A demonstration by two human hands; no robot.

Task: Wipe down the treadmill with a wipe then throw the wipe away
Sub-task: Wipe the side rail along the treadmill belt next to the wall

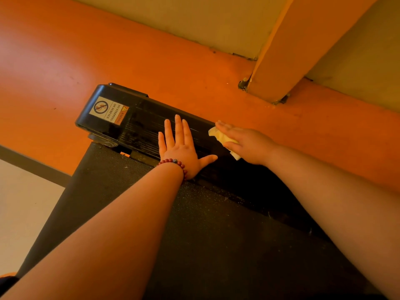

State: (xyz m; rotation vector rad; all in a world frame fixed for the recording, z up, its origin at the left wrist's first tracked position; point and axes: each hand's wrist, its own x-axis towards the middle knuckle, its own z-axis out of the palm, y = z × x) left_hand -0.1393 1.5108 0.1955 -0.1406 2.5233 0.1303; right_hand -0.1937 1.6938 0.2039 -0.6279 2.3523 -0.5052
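Two floor colours meet at the far left: a pale patch (21,202) low down, then a dark strip, then the wide orange floor (65,61) that runs across the whole view. Next we see the treadmill (194,234), its dark textured belt speckled with bits of dust and reaching toward us. At its far end sits a glossy black end cover (138,124) with ribbed lines. On the left part of that cover is a warning sticker (109,110) reading "NO STEPPING ON SURFACE".

Further right, our left hand (179,148) lies flat on the ribbed cover. Its fingers are straight and spread, its thumb points to the right, and it grasps nothing. A bracelet (173,161) of red beads circles its wrist.

Just beside the thumb, our right hand (249,144) presses a crumpled pale yellow wipe (218,135) against the right part of the cover. Its fingers are stretched out over the wipe rather than curled round it, though the fingertips are blurred. The wipe shows past the fingers and below the palm.

Up at the right, an orange pillar (292,50) stands on the floor in front of a yellowish wall (194,16).
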